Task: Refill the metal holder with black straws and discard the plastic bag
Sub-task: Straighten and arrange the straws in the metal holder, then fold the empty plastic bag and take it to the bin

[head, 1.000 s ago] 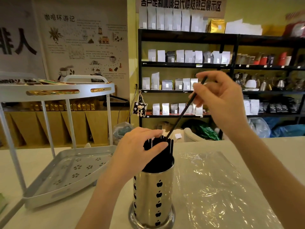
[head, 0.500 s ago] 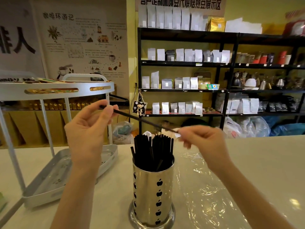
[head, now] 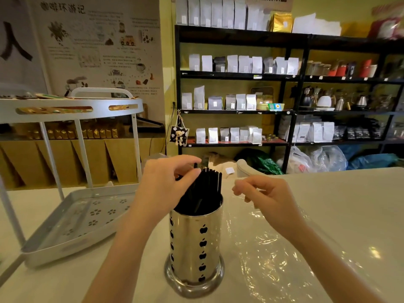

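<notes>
A shiny metal holder point(head: 194, 243) with apple-shaped cutouts stands on the white counter in front of me, packed with upright black straws point(head: 207, 184). My left hand point(head: 166, 184) reaches over its left rim, thumb and fingers pinching the top of one black straw among the bunch. To the right of the holder my right hand point(head: 260, 193) hovers with fingers loosely curled and nothing visible in them. The clear plastic bag point(head: 269, 254) lies flat and crinkled on the counter, right of the holder and under my right forearm.
A white two-tier metal rack point(head: 72, 219) stands at the left, its lower perforated tray close to the holder. Black shelving point(head: 288, 77) with coffee bags and kettles lines the back wall beyond the counter's far edge. Bags lie on the floor below it.
The straw held level between both hands is now upright in the holder. My left hand came down onto the bunch; my right hand let go and hangs beside it.
</notes>
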Available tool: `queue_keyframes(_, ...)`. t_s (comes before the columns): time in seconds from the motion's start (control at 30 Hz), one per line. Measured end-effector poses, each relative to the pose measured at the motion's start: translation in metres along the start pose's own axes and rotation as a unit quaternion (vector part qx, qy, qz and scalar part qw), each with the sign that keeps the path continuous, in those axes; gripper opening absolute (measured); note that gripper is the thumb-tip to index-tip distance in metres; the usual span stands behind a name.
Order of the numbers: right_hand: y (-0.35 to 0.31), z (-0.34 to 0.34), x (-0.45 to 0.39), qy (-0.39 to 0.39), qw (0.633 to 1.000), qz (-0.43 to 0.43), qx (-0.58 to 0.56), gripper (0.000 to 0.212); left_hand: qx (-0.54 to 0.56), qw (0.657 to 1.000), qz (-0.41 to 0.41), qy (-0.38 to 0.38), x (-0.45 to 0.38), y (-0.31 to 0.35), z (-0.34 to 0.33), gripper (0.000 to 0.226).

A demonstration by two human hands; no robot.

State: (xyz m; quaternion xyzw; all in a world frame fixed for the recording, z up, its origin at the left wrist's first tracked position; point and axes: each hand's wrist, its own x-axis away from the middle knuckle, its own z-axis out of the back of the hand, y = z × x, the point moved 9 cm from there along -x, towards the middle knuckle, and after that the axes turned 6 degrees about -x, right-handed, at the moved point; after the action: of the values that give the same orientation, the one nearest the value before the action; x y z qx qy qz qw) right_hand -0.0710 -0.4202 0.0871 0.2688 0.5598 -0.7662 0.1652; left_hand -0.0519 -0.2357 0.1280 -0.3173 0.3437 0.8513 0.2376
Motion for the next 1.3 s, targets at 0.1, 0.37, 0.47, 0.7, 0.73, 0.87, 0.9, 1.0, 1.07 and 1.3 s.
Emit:
queue_keyframes(0.1, 0.008, 0.014, 0.005, 0.017, 1.000, -0.015, 0.012, 0.018, -0.060, 0.998, -0.017, 0.008, 0.000, 0.001, -0.003, 0.020)
queue_keyframes(0.37, 0.017, 0.048, 0.040, 0.048, 0.996, -0.066, 0.046, 0.022, -0.165, 0.986, 0.015, -0.032, -0.003, -0.013, -0.008, 0.038)
queue_keyframes(0.47, 0.027, 0.071, 0.057, 0.074, 0.991, -0.100, 0.051, 0.021, -0.131, 0.988, 0.036, -0.069, -0.001, -0.013, -0.015, 0.059)
queue_keyframes(0.7, 0.060, 0.126, 0.086, 0.112, 0.975, -0.181, 0.069, 0.012, -0.088, 0.992, -0.087, -0.016, 0.013, 0.051, -0.027, 0.052)
queue_keyframes(0.73, 0.066, 0.133, 0.087, 0.114, 0.972, -0.191, 0.076, 0.014, -0.061, 0.991, -0.119, -0.005, 0.021, 0.068, -0.032, 0.051)
queue_keyframes(0.87, 0.097, 0.162, 0.090, 0.117, 0.958, -0.236, 0.110, 0.028, 0.040, 0.984, -0.146, -0.092, 0.056, 0.106, -0.090, 0.046)
queue_keyframes(0.9, 0.106, 0.169, 0.090, 0.117, 0.954, -0.248, 0.118, 0.032, 0.052, 0.983, -0.127, -0.122, 0.060, 0.104, -0.110, 0.045)
queue_keyframes(1.0, 0.136, 0.181, 0.087, 0.126, 0.942, -0.278, 0.136, 0.040, 0.052, 0.977, 0.000, -0.208, 0.066, 0.066, -0.176, 0.047)
queue_keyframes(1.07, 0.158, 0.182, 0.082, 0.112, 0.932, -0.292, 0.184, 0.044, 0.011, 0.960, 0.088, -0.267, 0.074, 0.034, -0.214, 0.047)
queue_keyframes(1.3, 0.225, 0.177, 0.062, 0.010, 0.829, -0.349, 0.437, 0.048, -0.152, 0.895, 0.220, -0.358, 0.093, -0.030, -0.276, 0.062)
